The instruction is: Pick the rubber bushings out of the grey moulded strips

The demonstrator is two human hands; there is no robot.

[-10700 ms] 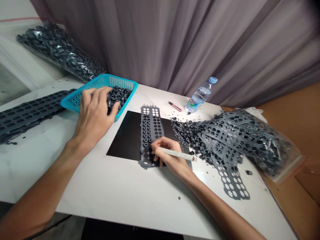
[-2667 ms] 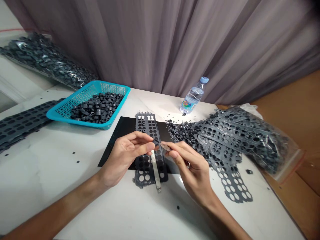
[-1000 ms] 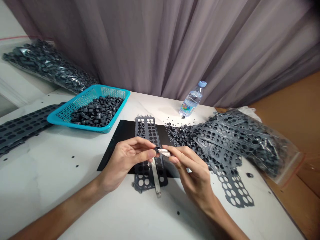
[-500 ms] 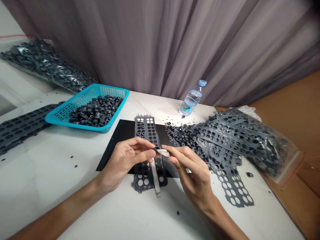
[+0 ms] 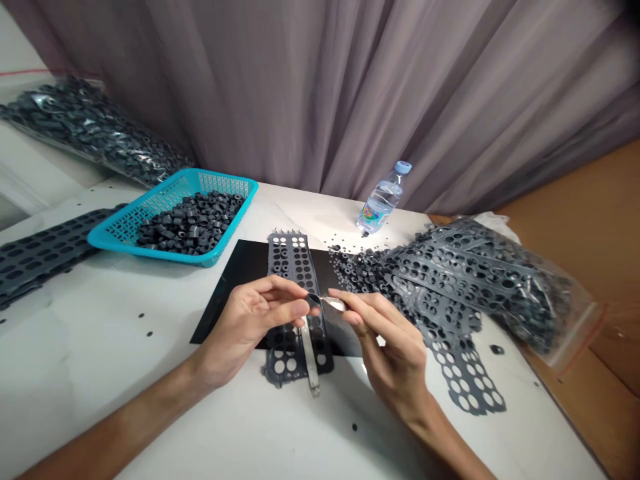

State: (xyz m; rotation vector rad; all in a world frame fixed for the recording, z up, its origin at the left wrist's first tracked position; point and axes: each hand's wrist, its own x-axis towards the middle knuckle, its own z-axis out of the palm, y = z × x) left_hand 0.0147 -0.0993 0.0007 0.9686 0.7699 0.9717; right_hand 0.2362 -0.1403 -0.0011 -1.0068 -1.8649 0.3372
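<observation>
The left hand (image 5: 253, 320) pinches a tiny dark grey rubber ring (image 5: 313, 300) in its fingertips. The right hand (image 5: 393, 343) grips a small shiny metal blade (image 5: 334, 304), tip at the ring. Both are held over the grey rubber strip with holes (image 5: 295, 267), closer to the near edge of the white worktop (image 5: 150, 373).

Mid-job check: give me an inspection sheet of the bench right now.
Surface: white table, black mat at centre.
Job's things: ring held above the strip; small tool at the ring; long tool lying on the strip.
Clutter: basket of rings, loose rings, bagged strips, bottle.
Hands: left hand shut on ring; right hand shut on small tool.
Cables: nothing seen.
Surroundings: curtain behind, cardboard at right.
</observation>
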